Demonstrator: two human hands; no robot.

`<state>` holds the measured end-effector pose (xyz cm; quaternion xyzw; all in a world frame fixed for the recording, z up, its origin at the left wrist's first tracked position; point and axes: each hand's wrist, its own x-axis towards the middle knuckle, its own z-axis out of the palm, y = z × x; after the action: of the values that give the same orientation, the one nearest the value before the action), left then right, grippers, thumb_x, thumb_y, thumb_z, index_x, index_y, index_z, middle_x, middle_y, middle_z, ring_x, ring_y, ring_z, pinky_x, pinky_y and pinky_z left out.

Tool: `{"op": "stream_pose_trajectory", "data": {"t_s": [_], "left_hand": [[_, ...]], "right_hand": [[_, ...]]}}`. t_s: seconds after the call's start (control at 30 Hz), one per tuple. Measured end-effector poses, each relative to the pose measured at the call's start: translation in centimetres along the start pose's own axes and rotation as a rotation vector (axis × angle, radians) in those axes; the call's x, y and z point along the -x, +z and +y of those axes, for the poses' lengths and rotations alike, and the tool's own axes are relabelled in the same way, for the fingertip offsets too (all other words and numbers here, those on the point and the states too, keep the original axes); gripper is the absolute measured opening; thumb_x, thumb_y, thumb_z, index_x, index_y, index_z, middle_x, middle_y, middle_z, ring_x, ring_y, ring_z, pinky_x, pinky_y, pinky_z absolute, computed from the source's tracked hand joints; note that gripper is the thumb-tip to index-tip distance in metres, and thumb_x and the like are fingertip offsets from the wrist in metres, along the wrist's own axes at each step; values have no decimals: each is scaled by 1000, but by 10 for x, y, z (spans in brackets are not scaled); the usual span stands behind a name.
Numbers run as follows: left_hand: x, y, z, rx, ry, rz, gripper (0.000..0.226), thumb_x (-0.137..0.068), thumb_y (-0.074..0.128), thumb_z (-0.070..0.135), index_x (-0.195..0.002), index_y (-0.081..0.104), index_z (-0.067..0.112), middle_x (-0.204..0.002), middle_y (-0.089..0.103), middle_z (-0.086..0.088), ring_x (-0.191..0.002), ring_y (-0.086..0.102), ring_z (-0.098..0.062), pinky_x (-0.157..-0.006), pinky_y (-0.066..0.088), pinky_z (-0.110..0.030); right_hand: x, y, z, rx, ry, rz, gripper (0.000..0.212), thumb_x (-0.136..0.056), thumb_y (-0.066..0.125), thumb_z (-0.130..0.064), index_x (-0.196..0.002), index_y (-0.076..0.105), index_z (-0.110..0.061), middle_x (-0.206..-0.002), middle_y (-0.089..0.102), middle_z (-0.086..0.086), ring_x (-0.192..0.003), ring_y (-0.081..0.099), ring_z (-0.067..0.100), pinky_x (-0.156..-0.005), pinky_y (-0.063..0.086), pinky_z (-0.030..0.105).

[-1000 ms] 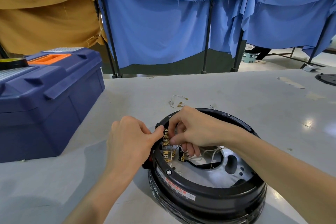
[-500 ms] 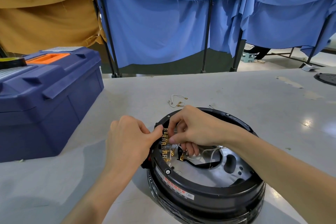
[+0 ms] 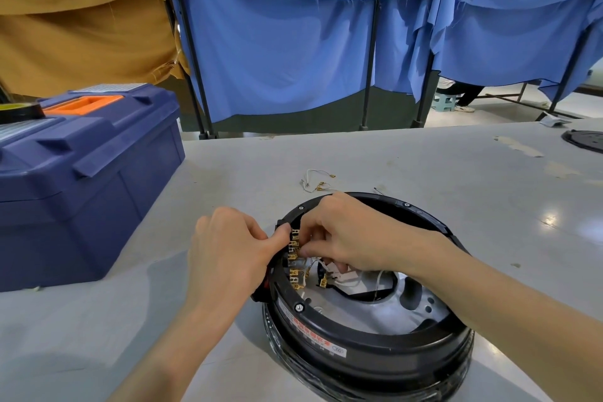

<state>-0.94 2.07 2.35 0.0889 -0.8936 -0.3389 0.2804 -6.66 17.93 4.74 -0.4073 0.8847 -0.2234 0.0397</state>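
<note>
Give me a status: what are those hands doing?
Left hand grips the black round housing. Right hand pinches at the brass terminal strip inside. Loose wire lies beyond, nothing blocking.

The blue toolbox (image 3: pixel 98 192) walls off the table (image 3: pixel 473 192) on my left. Loose wires (image 3: pixel 313 180) lie just beyond the black ring housing (image 3: pixel 375 341). To its right the table is open.

Slight shift of the right hand (image 3: pixel 352 238)
Its thumb has edged marginally leftward onto the terminal strip (image 3: pixel 294 258) inside the black housing (image 3: pixel 375 346)
</note>
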Motion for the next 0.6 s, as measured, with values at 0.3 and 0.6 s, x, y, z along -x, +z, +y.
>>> {"op": "stream_pose_trajectory", "data": {"t_s": [0.3,0.6], "left_hand": [[-1,1,-1,13,-12,-5,47,-72,79,41,-39,59,15,-41,57,1,-58,57,-23,-58,51,-37],[0,1,-2,-3,6,5,48,-72,79,40,-36,57,16,-35,54,2,-45,53,-14,-50,45,-29]], "right_hand": [[-1,-4,1,-54,16,-36,8,-92,65,-15,-87,67,-9,-67,69,8,-45,64,15,-46,47,18],[-3,-8,-1,-115,82,-112,10,-91,65,-9,-83,65,-3,-45,61,0,-43,64,18,-53,54,24]]}}
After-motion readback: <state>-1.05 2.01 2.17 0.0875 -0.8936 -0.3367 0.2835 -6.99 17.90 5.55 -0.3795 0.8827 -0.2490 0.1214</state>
